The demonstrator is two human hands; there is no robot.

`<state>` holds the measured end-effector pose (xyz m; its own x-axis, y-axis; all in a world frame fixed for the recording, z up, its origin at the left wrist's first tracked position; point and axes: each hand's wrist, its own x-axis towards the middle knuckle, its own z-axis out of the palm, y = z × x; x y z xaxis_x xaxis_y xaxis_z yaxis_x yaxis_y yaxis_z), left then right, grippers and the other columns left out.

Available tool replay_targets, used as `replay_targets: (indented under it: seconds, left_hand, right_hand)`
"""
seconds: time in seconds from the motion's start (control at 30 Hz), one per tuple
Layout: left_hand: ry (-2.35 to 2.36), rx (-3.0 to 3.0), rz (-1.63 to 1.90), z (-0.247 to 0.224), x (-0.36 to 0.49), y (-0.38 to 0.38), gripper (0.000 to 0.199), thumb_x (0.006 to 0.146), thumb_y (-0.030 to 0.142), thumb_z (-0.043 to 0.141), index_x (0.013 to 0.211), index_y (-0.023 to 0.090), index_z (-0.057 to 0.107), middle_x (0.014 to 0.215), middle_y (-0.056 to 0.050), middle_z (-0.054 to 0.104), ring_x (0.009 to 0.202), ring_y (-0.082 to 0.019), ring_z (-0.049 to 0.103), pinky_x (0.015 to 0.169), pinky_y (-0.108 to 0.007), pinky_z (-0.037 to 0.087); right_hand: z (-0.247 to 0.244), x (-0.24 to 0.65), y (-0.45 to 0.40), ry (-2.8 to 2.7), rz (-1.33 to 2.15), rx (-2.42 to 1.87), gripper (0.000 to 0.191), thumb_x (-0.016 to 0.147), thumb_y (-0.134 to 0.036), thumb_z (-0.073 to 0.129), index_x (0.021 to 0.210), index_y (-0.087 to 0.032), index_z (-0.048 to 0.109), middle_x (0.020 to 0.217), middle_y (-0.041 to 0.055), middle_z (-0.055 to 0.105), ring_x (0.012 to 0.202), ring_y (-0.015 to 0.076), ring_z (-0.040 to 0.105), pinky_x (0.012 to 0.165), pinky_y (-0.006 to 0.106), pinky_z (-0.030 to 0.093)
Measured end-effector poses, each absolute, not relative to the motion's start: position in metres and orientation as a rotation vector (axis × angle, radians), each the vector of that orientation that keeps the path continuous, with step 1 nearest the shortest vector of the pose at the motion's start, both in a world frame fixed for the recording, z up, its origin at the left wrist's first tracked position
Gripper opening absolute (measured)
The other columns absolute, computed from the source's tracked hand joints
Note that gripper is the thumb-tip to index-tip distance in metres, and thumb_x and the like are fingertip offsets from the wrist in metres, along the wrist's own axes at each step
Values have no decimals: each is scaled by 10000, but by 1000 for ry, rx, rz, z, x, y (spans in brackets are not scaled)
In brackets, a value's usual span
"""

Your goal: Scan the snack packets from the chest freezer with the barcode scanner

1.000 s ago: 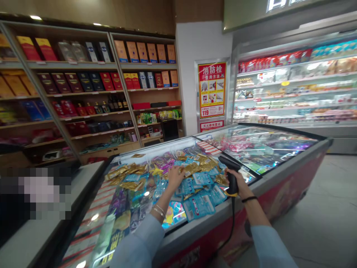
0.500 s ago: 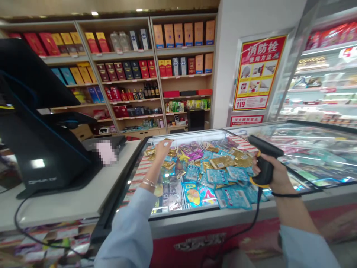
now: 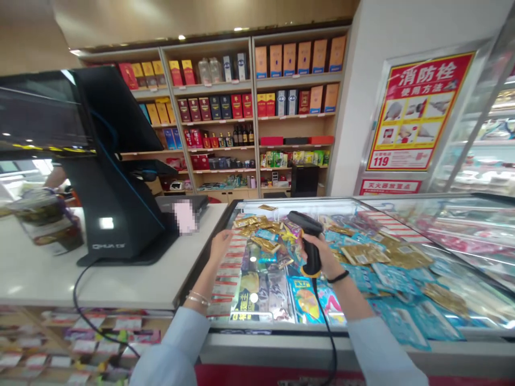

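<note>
My left hand (image 3: 220, 244) hangs open over the near-left corner of a glass-topped chest freezer (image 3: 281, 343), with nothing visible in it. It is nearest to gold foil packets (image 3: 253, 225) and a striped price strip (image 3: 227, 284). My right hand (image 3: 322, 253) is shut on a black handheld barcode scanner (image 3: 308, 241), which has a yellow ring and a dark cable (image 3: 322, 327) hanging from it. The scanner stands over the packets. Further packets lie to the right, gold (image 3: 364, 254) and blue (image 3: 396, 284).
A black checkout terminal (image 3: 116, 177) stands on a white counter (image 3: 100, 279) to my left. Beyond the counter, a person's arm (image 3: 56, 177) is near a clear plastic bag (image 3: 44, 222). Shelves of boxed liquor (image 3: 253, 112) fill the back wall, and a glass-fronted chiller (image 3: 483, 150) stands on the right.
The view has swung left, bringing the terminal and counter further in. My right hand and scanner have moved left over the packets. My left hand has drawn back toward the near-left corner.
</note>
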<state>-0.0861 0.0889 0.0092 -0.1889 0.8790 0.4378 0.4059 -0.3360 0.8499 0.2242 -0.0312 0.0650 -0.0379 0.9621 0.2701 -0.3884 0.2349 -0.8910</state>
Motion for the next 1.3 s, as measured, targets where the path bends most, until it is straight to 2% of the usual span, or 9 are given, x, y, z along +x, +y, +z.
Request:
replay_targets:
  seconds: [0.13, 0.33, 0.47, 0.57, 0.73, 0.87, 1.0, 1.2, 1.3]
  left_hand:
    - [1459, 1805, 1413, -8, -67, 87, 183, 779, 335, 595, 827, 205, 715, 922, -78, 755, 912, -255, 682, 862, -372, 491]
    - [1434, 2078, 1176, -16, -43, 76, 168, 794, 267, 628, 929, 212, 711, 975, -81, 739, 1045, -268, 632, 1018, -408, 400]
    - [1189, 1639, 1150, -11, -31, 64, 278, 793, 317, 657, 1045, 204, 687, 1037, -91, 723, 1055, -266, 631, 964, -386, 440]
    - [922, 1114, 1115, -4, -27, 59, 230, 819, 302, 624, 991, 168, 697, 1106, -117, 705, 1076, -254, 629, 935, -362, 465]
    - [688, 605, 1142, 5, -29, 59, 118, 825, 210, 602, 818, 122, 681, 979, -133, 712, 921, -208, 666, 929, -334, 493]
    - [654, 490, 1102, 6, -26, 57, 291, 904, 344, 525, 882, 95, 673, 843, -135, 689, 807, -203, 668, 856, -338, 531]
    - [628, 431, 1110, 6, -18, 58, 413, 941, 449, 437, 933, 97, 653, 849, -138, 679, 829, -210, 664, 855, -346, 533]
    - [650, 430, 1149, 3, -9, 71, 341, 946, 410, 428, 918, 143, 640, 825, -103, 680, 869, -201, 666, 936, -349, 507]
    - [686, 445, 1158, 2, -5, 76, 366, 962, 401, 384, 927, 144, 643, 869, -120, 691, 906, -202, 670, 971, -340, 490]
  right_hand:
    - [35, 199, -6, -1088, 1377, -684, 315, 670, -420, 736, 791, -165, 597, 560, -21, 606, 342, 86, 473, 329, 206, 360]
    - [19, 193, 3, -1163, 1425, -732, 306, 688, -405, 753, 769, -158, 593, 557, -11, 618, 342, 98, 496, 322, 207, 374]
    - [20, 199, 1, -1138, 1414, -725, 297, 705, -402, 743, 814, -167, 597, 582, -11, 626, 351, 94, 498, 328, 205, 376]
    - [22, 204, 1, -1131, 1415, -717, 302, 708, -422, 733, 810, -171, 600, 585, -12, 620, 350, 93, 496, 324, 207, 374]
    - [26, 207, 0, -1107, 1406, -693, 299, 699, -416, 739, 804, -168, 609, 575, -13, 616, 346, 94, 494, 323, 206, 357]
    - [28, 203, -4, -1136, 1363, -693, 289, 706, -408, 737, 783, -166, 599, 582, -4, 626, 355, 95, 497, 334, 210, 354]
    - [24, 198, -6, -1164, 1356, -696, 273, 733, -401, 720, 765, -164, 590, 571, 0, 625, 355, 92, 491, 345, 209, 357]
    - [16, 197, -2, -1128, 1359, -688, 286, 731, -412, 730, 811, -165, 608, 587, -6, 635, 356, 93, 494, 344, 209, 366]
    - [16, 198, -2, -1116, 1358, -677, 286, 726, -410, 733, 808, -163, 615, 584, -6, 633, 354, 92, 493, 343, 207, 364]
